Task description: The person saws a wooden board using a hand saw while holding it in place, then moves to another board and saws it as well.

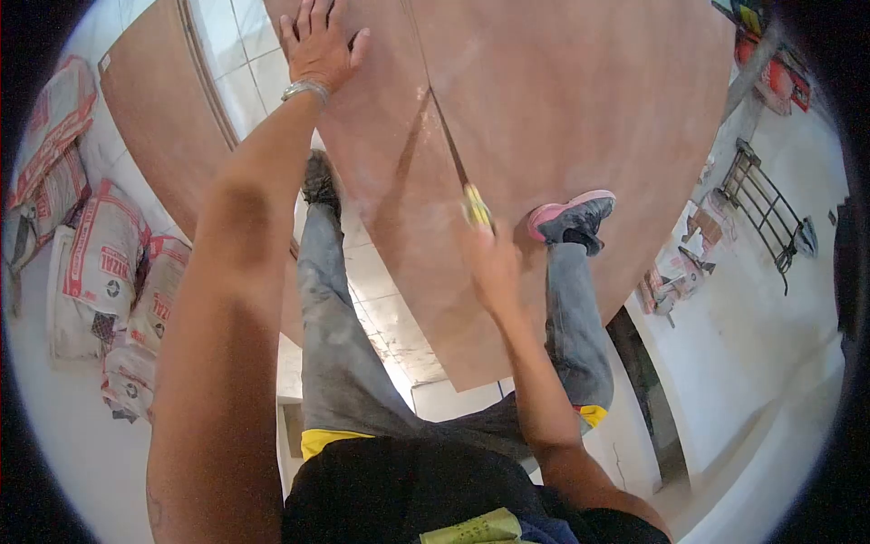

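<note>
A large brown wooden board (580, 118) lies in front of me, with a thin cut line running up it toward the top. My left hand (319, 45) presses flat on the board near its left edge, fingers spread. Closed round the yellow handle of a handsaw (449, 140) is my right hand (491, 272), somewhat smeared by motion. The narrow blade points away from me and meets the cut line, where pale sawdust shows. My right shoe (575, 218) rests on the board; my left shoe (321, 179) is beside its left edge.
Another brown panel (168, 100) lies to the left, across a strip of white floor tiles (263, 86). Several red-and-white bags (104, 249) are stacked at far left. On the right are a black metal rack (770, 204), crumpled bags (675, 276) and a red item (775, 77).
</note>
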The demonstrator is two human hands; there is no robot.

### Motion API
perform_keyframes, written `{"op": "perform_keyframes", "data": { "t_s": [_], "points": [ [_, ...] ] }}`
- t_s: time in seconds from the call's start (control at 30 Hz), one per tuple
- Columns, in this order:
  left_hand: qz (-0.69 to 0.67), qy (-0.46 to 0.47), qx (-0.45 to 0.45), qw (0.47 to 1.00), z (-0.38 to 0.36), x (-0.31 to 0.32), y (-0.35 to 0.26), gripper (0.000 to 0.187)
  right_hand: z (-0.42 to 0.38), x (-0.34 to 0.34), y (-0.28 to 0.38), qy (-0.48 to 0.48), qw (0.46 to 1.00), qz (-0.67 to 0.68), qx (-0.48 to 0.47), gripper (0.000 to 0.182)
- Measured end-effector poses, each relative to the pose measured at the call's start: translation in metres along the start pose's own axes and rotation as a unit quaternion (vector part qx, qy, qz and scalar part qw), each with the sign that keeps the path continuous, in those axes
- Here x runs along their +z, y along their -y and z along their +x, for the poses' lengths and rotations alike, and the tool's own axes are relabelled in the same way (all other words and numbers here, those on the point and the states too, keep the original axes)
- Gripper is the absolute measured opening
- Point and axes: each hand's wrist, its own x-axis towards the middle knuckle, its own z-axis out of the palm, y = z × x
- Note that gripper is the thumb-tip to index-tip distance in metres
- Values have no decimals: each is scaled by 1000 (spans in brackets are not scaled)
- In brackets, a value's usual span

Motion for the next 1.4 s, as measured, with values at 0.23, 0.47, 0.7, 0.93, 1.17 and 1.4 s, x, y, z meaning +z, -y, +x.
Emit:
{"op": "perform_keyframes", "data": {
  "t_s": [0.23, 0.47, 0.7, 0.93, 1.17, 1.4],
  "points": [
    [-94, 65, -31, 993, -2, -20, -3, 79, 170, 78, 29, -150, 968, 21, -202, 42],
    [-74, 56, -22, 995, 4, -16, -3, 79, 63, 33, -1, -56, 996, 19, -73, 45],
    [-51, 41, -14, 998, -2, -9, -3, 80, 96, 49, -7, -51, 998, -20, -17, 40],
    [-92, 29, -18, 995, 6, -15, -2, 80, 164, 75, 14, -121, 963, 94, -221, 43],
    [-74, 60, -26, 995, 5, -19, -6, 79, 3, -2, -7, -20, 996, -3, -89, 47],
    [-75, 12, -3, 997, -2, -9, 0, 79, 174, 76, 28, -105, 976, 44, -187, 50]
  ]
}}
